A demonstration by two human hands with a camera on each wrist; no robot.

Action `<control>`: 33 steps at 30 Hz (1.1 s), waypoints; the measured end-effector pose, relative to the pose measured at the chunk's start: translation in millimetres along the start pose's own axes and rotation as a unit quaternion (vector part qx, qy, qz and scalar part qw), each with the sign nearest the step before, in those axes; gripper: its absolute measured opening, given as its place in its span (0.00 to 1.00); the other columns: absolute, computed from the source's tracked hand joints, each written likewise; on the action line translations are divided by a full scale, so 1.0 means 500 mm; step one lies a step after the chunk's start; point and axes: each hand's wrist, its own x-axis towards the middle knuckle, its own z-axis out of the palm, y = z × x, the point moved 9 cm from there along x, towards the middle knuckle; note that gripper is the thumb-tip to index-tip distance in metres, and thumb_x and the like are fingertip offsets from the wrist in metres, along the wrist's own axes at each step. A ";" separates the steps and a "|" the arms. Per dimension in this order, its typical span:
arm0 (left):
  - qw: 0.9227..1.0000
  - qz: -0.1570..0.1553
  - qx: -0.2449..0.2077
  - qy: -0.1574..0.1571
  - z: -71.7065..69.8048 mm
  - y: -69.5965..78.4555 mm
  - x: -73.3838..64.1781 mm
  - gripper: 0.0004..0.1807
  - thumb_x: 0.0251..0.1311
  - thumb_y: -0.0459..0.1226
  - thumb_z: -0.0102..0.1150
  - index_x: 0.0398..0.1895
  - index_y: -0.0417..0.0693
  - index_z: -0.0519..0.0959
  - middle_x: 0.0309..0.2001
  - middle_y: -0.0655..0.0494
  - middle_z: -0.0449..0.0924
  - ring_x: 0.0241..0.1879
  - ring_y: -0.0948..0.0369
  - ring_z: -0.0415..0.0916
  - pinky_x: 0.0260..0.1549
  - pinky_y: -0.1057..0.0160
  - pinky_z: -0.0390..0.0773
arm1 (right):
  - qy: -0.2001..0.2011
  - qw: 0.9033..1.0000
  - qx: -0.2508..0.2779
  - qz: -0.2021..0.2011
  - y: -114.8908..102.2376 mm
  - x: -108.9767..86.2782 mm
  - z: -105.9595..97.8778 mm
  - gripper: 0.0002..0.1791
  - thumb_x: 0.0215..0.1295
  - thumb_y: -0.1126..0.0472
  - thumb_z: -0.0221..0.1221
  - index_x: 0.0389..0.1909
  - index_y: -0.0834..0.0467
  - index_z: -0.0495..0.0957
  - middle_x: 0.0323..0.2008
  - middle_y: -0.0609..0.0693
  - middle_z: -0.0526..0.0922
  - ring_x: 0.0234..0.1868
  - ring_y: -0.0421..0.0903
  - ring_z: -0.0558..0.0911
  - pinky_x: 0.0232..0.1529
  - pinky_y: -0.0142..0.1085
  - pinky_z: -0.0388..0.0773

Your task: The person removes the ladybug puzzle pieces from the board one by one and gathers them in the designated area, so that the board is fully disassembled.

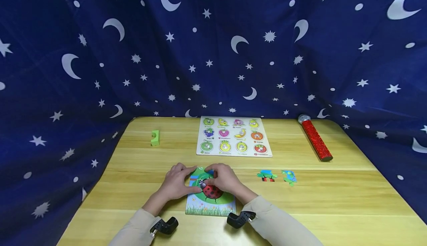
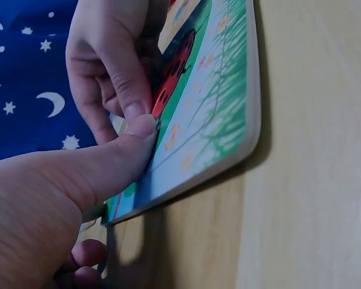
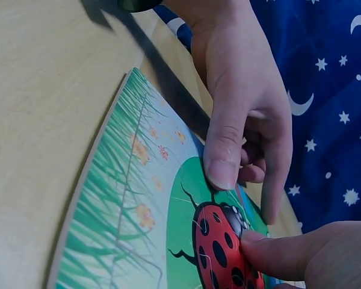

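A ladybug jigsaw board [image 1: 210, 209] lies on the table, with a red, black-spotted ladybug [image 3: 219, 244] on green leaf and grass below. My left hand [image 1: 176, 183] is at its upper left; the thumb presses beside the ladybug's head while the index finger reaches to the far edge. From the other side my right hand [image 1: 227, 179] lays its thumb on the ladybug's head, its index bent over the top edge. Both thumbtips meet in the left wrist view. Two loose jigsaw pieces, one green, blue and red [image 1: 266, 175], one blue and green [image 1: 289, 176], lie to the right.
Beyond the hands lies a fruit peg puzzle board [image 1: 234, 154]. A light green notched block [image 1: 155, 138] is at the far left, a red glittery microphone [image 1: 316, 140] at the far right. A dark blue star-and-moon curtain [image 1: 213, 45] surrounds the wooden table [image 1: 333, 209].
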 end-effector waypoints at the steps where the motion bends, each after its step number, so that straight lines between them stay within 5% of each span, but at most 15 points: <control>1: 1.000 0.001 0.001 -0.001 -0.001 -0.002 0.000 0.45 0.42 0.59 0.75 0.64 0.49 0.76 0.40 0.55 0.69 0.40 0.59 0.62 0.41 0.57 0.62 | -0.001 1.000 0.001 -0.001 -0.001 0.000 0.000 0.19 0.53 0.57 0.72 0.46 0.58 0.85 0.25 0.47 0.77 0.28 0.39 0.69 0.30 0.30 0.66; 15: 1.000 0.006 0.005 -0.009 0.002 -0.011 0.002 0.44 0.42 0.60 0.75 0.63 0.52 0.77 0.41 0.57 0.69 0.41 0.60 0.63 0.42 0.57 0.63 | 0.002 1.000 0.007 0.026 0.001 -0.001 0.002 0.20 0.51 0.58 0.73 0.45 0.60 0.85 0.26 0.48 0.76 0.27 0.40 0.70 0.28 0.30 0.66; 24: 0.999 0.038 0.018 -0.031 0.015 -0.005 0.016 0.44 0.45 0.63 0.70 0.65 0.53 0.75 0.39 0.58 0.67 0.39 0.61 0.61 0.41 0.58 0.61 | 0.027 0.999 -0.003 0.044 0.013 -0.010 -0.015 0.20 0.49 0.58 0.75 0.44 0.59 0.86 0.26 0.47 0.77 0.27 0.38 0.70 0.27 0.29 0.66; 33: 1.000 0.016 0.011 -0.020 0.001 -0.018 0.008 0.44 0.41 0.63 0.73 0.63 0.53 0.77 0.40 0.58 0.70 0.41 0.60 0.64 0.44 0.54 0.65 | 0.012 0.999 0.023 0.042 0.003 0.004 0.000 0.20 0.49 0.59 0.74 0.44 0.61 0.85 0.25 0.48 0.77 0.26 0.40 0.71 0.27 0.30 0.66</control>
